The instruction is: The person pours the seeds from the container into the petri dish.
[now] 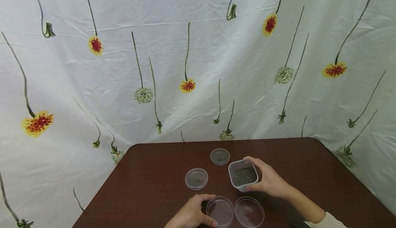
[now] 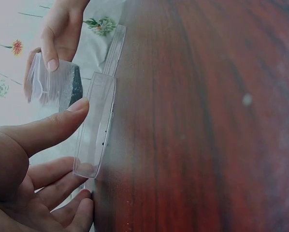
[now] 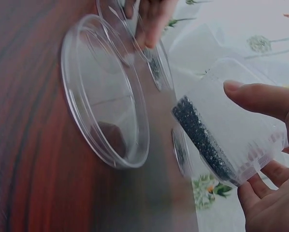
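My right hand (image 1: 270,180) grips a clear square plastic tub (image 1: 243,175) between thumb and fingers, above the table. Dark, gritty granules (image 3: 202,140) fill the bottom of the tub, which looks slightly tilted. With thumb on one side and fingers on the other, my left hand (image 1: 193,212) holds the rim of a clear round petri dish (image 1: 220,211) at the table's near side. The right wrist view shows another shallow clear dish (image 3: 106,92) beside it, with no granules visible inside; in the head view this dish (image 1: 249,212) sits just right of the held one.
Two covered-looking petri dishes, one at the middle left (image 1: 196,178) and one farther back (image 1: 220,156), contain dark granules. They stand on a dark reddish-brown wooden table (image 1: 139,186). A white flower-printed cloth (image 1: 167,49) hangs behind and beside the table.
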`<move>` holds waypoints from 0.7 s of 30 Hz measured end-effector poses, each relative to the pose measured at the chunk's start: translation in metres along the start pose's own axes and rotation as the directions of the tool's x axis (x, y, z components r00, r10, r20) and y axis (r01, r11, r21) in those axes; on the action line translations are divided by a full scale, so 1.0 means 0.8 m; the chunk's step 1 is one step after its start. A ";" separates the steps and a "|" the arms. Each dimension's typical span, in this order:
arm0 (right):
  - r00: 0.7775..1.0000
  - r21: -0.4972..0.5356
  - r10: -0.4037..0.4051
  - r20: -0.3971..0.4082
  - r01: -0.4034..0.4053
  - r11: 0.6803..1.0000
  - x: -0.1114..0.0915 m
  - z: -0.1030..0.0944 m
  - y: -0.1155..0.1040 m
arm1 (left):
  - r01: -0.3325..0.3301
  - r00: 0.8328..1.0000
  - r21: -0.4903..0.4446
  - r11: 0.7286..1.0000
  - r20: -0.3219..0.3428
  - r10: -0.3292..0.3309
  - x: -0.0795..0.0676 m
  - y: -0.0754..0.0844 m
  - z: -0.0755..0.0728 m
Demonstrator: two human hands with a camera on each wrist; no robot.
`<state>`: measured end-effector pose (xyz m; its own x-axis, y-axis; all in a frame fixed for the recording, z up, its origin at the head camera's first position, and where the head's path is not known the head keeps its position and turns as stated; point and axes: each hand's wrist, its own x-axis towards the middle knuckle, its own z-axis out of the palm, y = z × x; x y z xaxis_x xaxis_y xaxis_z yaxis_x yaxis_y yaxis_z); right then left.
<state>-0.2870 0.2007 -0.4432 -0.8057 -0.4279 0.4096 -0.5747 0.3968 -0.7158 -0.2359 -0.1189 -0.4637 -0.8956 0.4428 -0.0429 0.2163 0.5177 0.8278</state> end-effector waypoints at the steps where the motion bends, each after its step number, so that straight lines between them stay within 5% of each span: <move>1: 1.000 -0.022 -0.020 -0.002 0.020 1.000 0.000 0.003 -0.001 | 0.003 1.000 0.001 1.000 -0.003 -0.003 0.000 0.000 0.000; 10: 0.974 -0.192 -0.227 -0.002 0.223 0.956 0.005 0.026 -0.006 | -0.015 1.000 0.029 0.999 -0.002 0.015 0.002 -0.003 0.000; 21: 0.974 -0.246 -0.214 0.079 0.227 0.942 0.007 0.043 -0.022 | -0.042 0.999 0.040 0.998 0.006 0.042 0.004 -0.003 -0.001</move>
<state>-0.2765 0.1631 -0.4480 -0.6503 -0.5656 0.5071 -0.7596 0.4766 -0.4426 -0.2399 -0.1192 -0.4659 -0.8835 0.4684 -0.0119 0.2689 0.5278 0.8057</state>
